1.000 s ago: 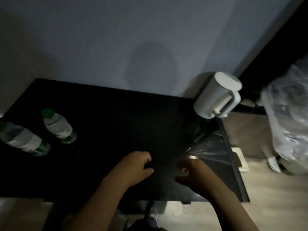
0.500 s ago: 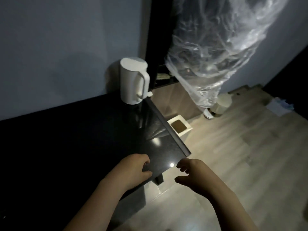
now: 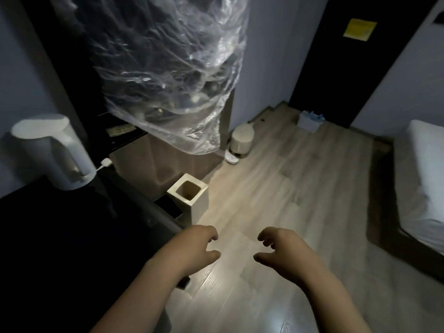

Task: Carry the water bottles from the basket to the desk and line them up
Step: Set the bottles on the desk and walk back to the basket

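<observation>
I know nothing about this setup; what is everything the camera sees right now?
kettle: one, white, on the desk, left
desk: one, black, lower left
plastic sheeting: one, clear, hanging top centre
square bin: one, cream, floor beside the desk
round bin: one, cream, floor by the wall
small container: one, white, floor near the dark door
notice: one, yellow, on the dark door
bed: one, white, right edge
water bottles: none in view
left hand: one, empty, fingers loosely curled, by the desk corner
right hand: one, empty, fingers loosely curled, over the floor
</observation>
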A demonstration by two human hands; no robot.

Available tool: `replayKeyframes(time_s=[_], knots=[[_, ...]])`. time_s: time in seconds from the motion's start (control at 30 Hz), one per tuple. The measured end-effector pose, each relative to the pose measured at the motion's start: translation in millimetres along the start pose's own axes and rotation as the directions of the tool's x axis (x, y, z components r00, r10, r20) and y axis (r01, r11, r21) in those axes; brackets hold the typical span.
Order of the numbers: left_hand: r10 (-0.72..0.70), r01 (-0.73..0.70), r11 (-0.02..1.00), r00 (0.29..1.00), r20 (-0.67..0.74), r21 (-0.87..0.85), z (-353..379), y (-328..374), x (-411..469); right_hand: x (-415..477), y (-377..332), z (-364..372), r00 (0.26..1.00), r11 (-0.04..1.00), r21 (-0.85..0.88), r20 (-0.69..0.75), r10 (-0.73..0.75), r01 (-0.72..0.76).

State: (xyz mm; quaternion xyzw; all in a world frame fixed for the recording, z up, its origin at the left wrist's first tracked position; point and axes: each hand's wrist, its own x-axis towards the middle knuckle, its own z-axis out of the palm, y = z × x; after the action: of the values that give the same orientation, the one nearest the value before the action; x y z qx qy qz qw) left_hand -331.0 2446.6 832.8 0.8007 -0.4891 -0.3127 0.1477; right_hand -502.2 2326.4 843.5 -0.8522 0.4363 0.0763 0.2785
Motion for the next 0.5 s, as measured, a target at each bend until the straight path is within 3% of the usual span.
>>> replayKeyframes(time_s=[0.5], knots=[[0.270,-0.299,0.942,0.945,0.186,0.152,36.4,151.2,177.8,55.7,154.2,-88.1,0.948,0.953,0.148,-0.143,0.283,-0.263]])
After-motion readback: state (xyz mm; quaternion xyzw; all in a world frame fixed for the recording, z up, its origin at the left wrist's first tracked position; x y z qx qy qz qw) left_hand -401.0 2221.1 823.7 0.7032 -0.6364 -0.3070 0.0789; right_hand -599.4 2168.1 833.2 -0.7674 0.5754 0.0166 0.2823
